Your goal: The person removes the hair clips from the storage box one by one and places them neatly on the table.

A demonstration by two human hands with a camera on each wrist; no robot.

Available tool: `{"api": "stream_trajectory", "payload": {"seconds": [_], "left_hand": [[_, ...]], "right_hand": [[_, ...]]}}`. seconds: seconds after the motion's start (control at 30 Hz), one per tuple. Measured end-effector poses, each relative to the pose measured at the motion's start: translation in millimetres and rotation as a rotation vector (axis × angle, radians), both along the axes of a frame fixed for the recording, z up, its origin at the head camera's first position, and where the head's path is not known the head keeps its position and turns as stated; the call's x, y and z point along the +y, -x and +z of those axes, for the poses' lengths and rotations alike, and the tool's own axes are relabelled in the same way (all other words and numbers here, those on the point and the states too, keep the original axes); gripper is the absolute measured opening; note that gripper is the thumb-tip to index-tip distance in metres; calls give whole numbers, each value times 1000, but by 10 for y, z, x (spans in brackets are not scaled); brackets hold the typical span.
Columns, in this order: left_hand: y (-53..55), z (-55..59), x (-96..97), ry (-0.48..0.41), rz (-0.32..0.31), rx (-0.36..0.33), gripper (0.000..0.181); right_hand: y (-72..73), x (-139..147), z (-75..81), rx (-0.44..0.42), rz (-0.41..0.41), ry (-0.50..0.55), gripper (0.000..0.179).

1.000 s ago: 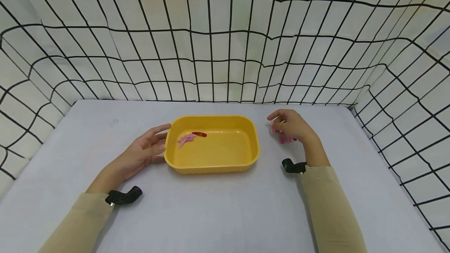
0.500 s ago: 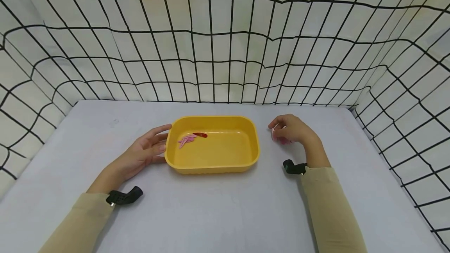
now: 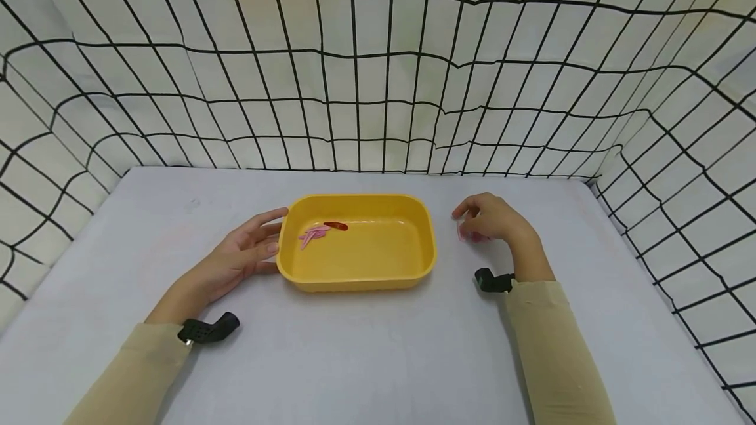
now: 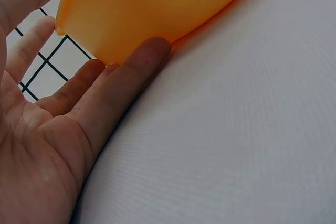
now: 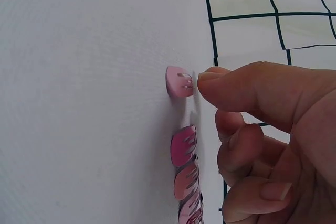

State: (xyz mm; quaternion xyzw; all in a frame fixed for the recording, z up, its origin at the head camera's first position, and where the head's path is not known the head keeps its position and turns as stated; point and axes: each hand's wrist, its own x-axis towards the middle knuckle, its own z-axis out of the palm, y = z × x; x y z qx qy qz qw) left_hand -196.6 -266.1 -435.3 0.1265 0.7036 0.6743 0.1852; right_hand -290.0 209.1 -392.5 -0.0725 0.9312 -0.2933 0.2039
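A yellow tray (image 3: pixel 354 284) stands mid-table, with several small pink pieces (image 3: pixel 315 233) and a dark red one (image 3: pixel 336 225) at its left. My left hand (image 3: pixel 239 258) touches the tray's left end with fingers spread; in the left wrist view the thumb (image 4: pixel 131 77) lies against its wall. At the right my right hand (image 3: pixel 490 218) hovers low with bent fingers. Its thumb tip sits beside a light pink claw-like hair clip (image 5: pixel 180 81), with a narrow gap seen in the right wrist view. Several more clips (image 5: pixel 184 146) stand in a row, mostly hidden under the hand in the head view.
A white cloth covers the table (image 3: pixel 354 353). Black netting (image 3: pixel 386 103) over pale sheeting rises behind the table and along both sides. Black wrist devices (image 3: pixel 209 329) are worn at both sleeve ends.
My right hand has lowered slightly over the pink clips and now covers more of them; its thumb and fingers have shifted a little. My left hand and the tray stay in place.
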Motion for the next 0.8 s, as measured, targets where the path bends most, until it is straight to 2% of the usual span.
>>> {"api": "stream_trajectory", "payload": {"seconds": [0.17,0.3,0.5,0.7,0.8], "left_hand": [[-2,4,-12,-2,2,1,60],[-7,1,-24,-10,-2,5,59],[-10,-6,-32,-12,-6,9,59],[-10,14,-16,-15,-5,2,60],[7,10,9,-19,-12,-5,60]], "right_hand": [[9,-11,11,34,-9,11,30],[12,-33,21,74,-23,65,29],[-31,-151,103,158,-14,219,28],[-126,-422,219,165,1,389,23],[-190,-596,246,192,44,426,23]]}}
